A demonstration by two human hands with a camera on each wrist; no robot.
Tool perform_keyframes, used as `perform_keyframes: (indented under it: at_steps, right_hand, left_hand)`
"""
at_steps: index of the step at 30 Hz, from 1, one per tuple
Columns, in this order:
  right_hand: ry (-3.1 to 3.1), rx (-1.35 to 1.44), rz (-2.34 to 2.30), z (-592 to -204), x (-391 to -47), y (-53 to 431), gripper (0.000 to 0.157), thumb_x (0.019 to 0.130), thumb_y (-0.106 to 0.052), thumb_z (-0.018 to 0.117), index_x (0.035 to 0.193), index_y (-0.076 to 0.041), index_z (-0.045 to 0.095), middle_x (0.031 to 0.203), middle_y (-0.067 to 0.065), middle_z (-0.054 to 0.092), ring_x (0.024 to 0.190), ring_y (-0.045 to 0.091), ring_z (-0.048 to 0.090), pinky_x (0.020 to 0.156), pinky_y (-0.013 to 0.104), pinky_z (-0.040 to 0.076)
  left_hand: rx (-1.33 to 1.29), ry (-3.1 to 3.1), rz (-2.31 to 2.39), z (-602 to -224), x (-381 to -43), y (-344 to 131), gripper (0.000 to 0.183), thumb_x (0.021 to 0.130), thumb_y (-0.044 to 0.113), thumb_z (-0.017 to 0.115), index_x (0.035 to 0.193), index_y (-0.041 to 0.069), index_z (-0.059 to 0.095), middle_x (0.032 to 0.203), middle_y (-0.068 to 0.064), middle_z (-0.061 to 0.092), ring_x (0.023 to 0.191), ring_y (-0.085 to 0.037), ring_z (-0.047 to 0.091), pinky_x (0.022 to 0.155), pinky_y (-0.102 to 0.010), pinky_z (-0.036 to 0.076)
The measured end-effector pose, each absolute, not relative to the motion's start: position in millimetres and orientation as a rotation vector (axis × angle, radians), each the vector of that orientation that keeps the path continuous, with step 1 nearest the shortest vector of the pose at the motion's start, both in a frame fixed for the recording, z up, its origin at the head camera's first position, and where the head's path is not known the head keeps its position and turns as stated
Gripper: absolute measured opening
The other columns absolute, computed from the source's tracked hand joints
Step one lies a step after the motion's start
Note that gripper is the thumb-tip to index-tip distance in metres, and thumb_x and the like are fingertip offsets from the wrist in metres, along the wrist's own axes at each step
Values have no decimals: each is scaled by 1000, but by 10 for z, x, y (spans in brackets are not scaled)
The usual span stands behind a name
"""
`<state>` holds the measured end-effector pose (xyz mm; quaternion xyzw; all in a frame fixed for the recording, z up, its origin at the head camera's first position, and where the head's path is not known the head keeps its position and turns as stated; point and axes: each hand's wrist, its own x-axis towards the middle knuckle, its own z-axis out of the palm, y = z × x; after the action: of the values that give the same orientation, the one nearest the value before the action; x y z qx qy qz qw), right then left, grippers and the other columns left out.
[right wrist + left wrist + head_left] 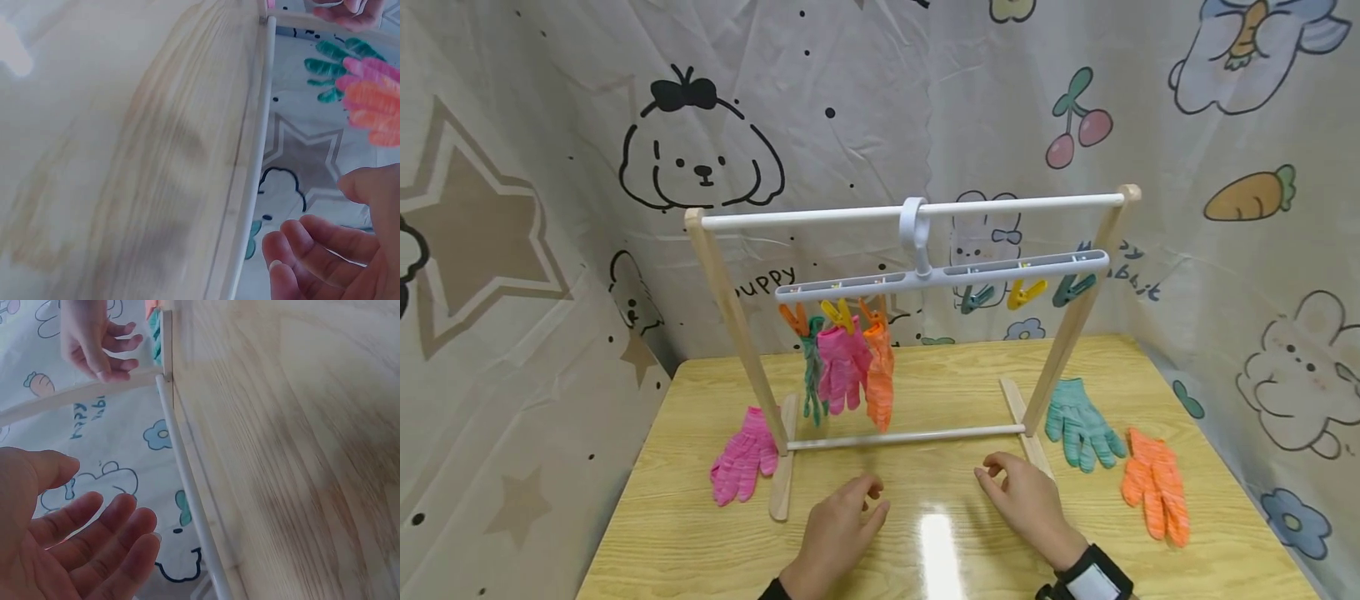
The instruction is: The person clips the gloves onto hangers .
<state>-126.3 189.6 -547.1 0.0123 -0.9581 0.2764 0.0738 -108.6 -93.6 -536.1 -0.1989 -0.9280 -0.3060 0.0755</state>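
Observation:
My left hand [841, 527] hovers over the front of the table, fingers loosely bent around nothing. To its right my right hand [1021, 498] is held the same way, with nothing in it. Behind both, a green glove [813, 367], a pink glove [844, 367] and an orange glove [880, 379] hang clipped on the left half of a grey hanger [943, 277]. A second pink glove [745, 458] lies left of the frame. On the right lie another green glove [1082, 425] and another orange glove [1155, 487], past my right hand.
A wooden drying rack [737, 333] with white rods [820, 218] stands across the table [700, 550]. Its feet [782, 492] reach toward me. A yellow clip [1026, 293] hangs between two teal clips [976, 299] on the hanger's right half. Printed curtains [865, 100] enclose the back and sides.

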Motion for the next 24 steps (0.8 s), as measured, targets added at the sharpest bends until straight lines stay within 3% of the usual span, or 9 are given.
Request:
perform_keyframes:
  at_steps: [15,24]
  right_hand:
    - [-2883,-146,823,-5399,-1244,2432,31,98,-32,65,111,-6,73,98,6,76,70,12,68,49,27,46]
    - [-2901,-251,810,-5396,-1190,2768,35,100,-34,62,115,-3,71,100,13,75,72,18,69,48,28,46]
  left_hand:
    - [-658,-2757,-983,-5321,-1075,-719,13,94,22,72,103,16,66,95,1,73,76,-9,66,59,-17,44]
    - [-747,-2807,-999,-5385,-1028,-580,15,95,24,71,105,13,67,95,2,73,76,-5,64,59,-16,46]
